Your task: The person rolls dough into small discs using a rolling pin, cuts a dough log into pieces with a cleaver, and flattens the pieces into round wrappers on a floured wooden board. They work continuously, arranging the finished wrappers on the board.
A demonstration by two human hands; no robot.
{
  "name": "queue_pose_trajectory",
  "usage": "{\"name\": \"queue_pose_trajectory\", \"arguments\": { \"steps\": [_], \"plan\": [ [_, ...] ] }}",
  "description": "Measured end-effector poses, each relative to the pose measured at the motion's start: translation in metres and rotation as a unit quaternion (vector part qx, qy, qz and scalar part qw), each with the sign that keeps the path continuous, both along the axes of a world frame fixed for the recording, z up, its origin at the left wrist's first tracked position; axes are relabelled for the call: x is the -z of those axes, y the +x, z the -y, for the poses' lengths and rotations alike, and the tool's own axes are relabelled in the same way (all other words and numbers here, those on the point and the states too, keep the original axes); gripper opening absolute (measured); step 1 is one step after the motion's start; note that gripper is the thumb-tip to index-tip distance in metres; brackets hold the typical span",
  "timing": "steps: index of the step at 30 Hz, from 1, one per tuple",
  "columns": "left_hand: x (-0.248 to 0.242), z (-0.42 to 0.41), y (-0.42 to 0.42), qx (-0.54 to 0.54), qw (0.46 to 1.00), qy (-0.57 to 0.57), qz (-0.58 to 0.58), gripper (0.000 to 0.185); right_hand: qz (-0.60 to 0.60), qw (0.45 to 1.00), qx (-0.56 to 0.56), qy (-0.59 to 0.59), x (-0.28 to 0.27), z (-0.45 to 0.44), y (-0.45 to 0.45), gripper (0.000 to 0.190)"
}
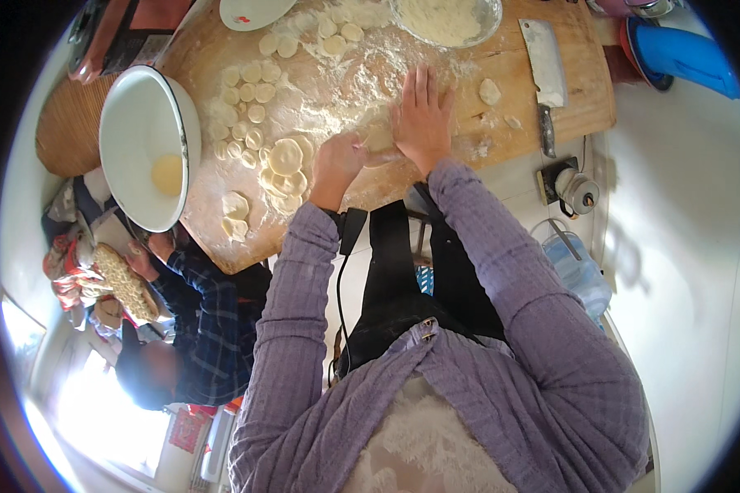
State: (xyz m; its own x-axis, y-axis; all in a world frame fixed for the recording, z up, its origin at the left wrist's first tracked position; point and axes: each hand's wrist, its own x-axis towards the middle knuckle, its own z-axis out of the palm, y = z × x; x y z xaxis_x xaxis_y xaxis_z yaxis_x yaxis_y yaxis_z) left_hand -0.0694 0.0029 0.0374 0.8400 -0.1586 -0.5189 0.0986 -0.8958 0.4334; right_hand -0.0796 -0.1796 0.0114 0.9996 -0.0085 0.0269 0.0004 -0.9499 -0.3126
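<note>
My left hand point(338, 161) is curled, its thumb and fingers pinching the near left edge of a thin dough round point(379, 138) on the floured wooden board point(370, 185). My right hand point(424, 120) lies flat with fingers extended, its palm over what looks like a wooden rolling pin point(385, 157), mostly hidden under it. Left of my hands, rolled dough wrappers point(285, 157) lie in an overlapping pile. Small flattened dough pieces point(246, 92) are scattered beyond them. Two more wrappers point(235, 206) rest near the board's left corner.
A floury bowl point(493, 18) stands at the back. The cleaver point(544, 68) lies at right, near a dough lump point(489, 92). A white enamel basin point(123, 123) holds something yellow at left. Beside the board is another person point(209, 326). A kettle point(576, 191) sits below right.
</note>
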Motion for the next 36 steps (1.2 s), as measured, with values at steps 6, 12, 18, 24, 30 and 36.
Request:
{"name": "queue_pose_trajectory", "arguments": {
  "steps": [6, 12, 18, 24, 30, 36],
  "plan": [
    [-0.012, 0.002, 0.006, -0.086, 0.995, -0.012, -0.043, 0.029, -0.065, 0.997, -0.018, 0.032, -0.007, -0.002, -0.059, 0.071],
    [-0.011, 0.010, -0.009, -0.097, 0.995, -0.001, -0.017, 0.030, -0.124, 0.991, -0.038, 0.020, -0.031, 0.001, -0.108, 0.077],
    [-0.016, -0.031, -0.017, -0.190, 0.982, 0.011, 0.007, 0.027, -0.092, 0.971, -0.203, 0.090, -0.023, 0.033, -0.090, 0.059],
    [-0.027, -0.062, 0.016, -0.071, 0.954, 0.143, 0.253, 0.043, -0.008, 0.976, -0.187, 0.112, -0.004, 0.055, -0.084, 0.030],
    [0.024, 0.010, 0.127, -0.122, 0.958, -0.028, 0.257, 0.039, -0.034, 0.976, -0.165, 0.139, -0.003, 0.058, -0.071, 0.033],
    [0.030, 0.020, 0.117, -0.277, 0.907, -0.279, 0.153, 0.030, -0.072, 0.993, -0.052, 0.076, -0.020, 0.053, -0.081, 0.059]
  ]
}}
